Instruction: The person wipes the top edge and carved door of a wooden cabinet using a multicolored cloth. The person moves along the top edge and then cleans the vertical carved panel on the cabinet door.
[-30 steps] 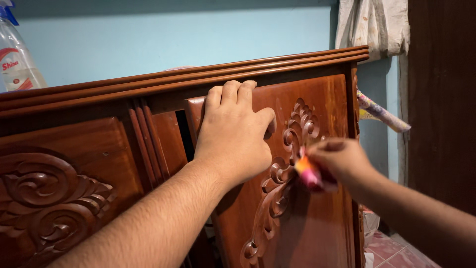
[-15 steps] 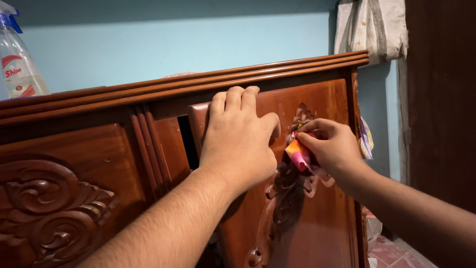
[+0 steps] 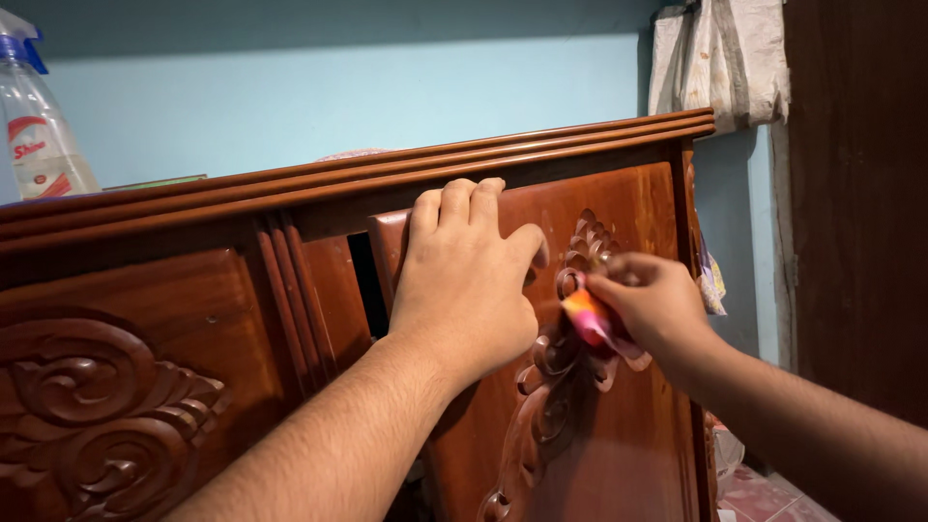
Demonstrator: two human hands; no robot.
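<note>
**A:** A carved wooden cabinet [image 3: 145, 319] fills the frame against a pale blue wall [image 3: 338, 87]. What is the landmark here?

**B:** The cabinet door [image 3: 628, 416], standing slightly ajar, with a dark gap at its left edge. Everything else places off it. Its raised scroll carving [image 3: 541, 387] runs down the door's middle.

**A:** And the hands?

**B:** The left hand [image 3: 464, 280] lies flat on the door's upper left, fingers hooked over its top edge, not closed around anything, bracing the panel. The right hand [image 3: 652, 304] is at the upper part of the carving, its grip pinched tight on a small pink and orange cloth [image 3: 588, 317] pressed to the wood.

**A:** What has changed?

**B:** A second ago the cloth was lower down the carving, near the door's middle; half a second ago it had climbed toward the top scroll. Now it sits just below that, blurred with motion. The left hand has not shifted. Judging by that, the rubbing is working back and forth over the upper carving, with the lower scrolls yet to be covered.

**A:** Anything else?

**B:** A spray bottle [image 3: 34, 126] stands on the cabinet top, far left of the door, and a pale cloth [image 3: 720, 58] hangs on the wall above the door's right corner.
</note>
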